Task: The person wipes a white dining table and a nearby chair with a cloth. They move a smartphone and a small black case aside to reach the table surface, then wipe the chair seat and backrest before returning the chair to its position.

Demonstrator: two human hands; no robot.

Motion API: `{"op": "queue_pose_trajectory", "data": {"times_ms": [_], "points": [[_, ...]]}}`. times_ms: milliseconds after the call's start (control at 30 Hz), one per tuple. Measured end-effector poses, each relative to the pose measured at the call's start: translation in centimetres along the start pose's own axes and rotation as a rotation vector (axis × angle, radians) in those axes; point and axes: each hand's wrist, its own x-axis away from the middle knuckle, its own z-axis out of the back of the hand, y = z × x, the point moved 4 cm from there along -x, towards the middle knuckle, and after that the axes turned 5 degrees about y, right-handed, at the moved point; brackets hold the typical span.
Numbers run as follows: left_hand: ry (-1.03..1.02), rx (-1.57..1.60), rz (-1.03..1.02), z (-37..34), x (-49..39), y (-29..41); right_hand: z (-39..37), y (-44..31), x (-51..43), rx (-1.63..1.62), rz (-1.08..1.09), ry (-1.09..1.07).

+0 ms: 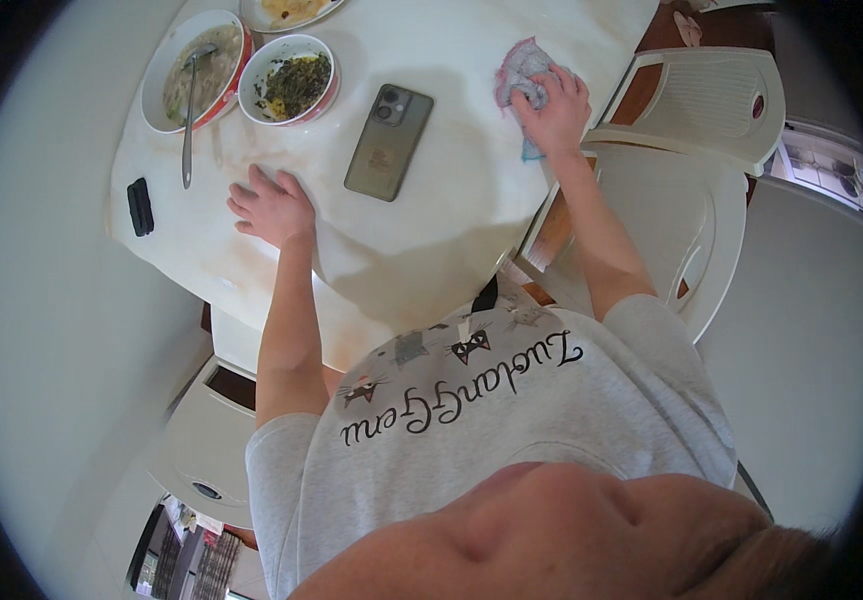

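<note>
My right hand (557, 109) presses a crumpled grey and pink cloth (525, 71) onto the white tabletop (439, 225), near the table's right edge. Flat on the table, with fingers spread and nothing held, rests my left hand (274, 206). Between the hands a greenish smartphone (389, 142) lies with its cameras facing up. Beyond my left hand stand a small bowl of dark leafy food (287, 79) and a larger bowl of soup (199, 71) with a metal spoon (188, 127) leaning over its rim. A small black object (140, 206) lies near the left edge.
At the top, a plate of food (289, 11) is partly cut off. Pale plastic chairs stand at the table's right side (694, 105) and at the lower left (206, 442). The table's left edge runs close to a pale wall or floor; which one, I cannot tell.
</note>
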Motion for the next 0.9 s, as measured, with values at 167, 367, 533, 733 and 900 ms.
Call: {"op": "queue_pose_trajectory", "data": {"times_ms": [167, 367, 533, 733, 900], "points": [[-0.039, -0.043, 0.027, 0.0, -0.1, 0.0, 0.4, -5.6, 4.5, -0.079, 0.233, -0.102], [-0.042, -0.026, 0.021, -0.1, -0.2, -0.2, 3.5, -9.2, 12.2, -0.435, 0.506, -0.471], [-0.010, -0.051, -0.017, -0.4, 0.1, -0.5, 2.2, -2.8, 5.6, -0.395, 0.312, -0.264], [0.019, -0.105, -0.033, -0.1, -0.1, -0.2, 3.0, 11.7, -8.4, -0.347, -0.034, 0.183], [-0.021, -0.087, -0.010, -0.1, 0.0, -0.2, -0.6, 13.3, -10.5, 0.167, 0.249, 0.209]]}}
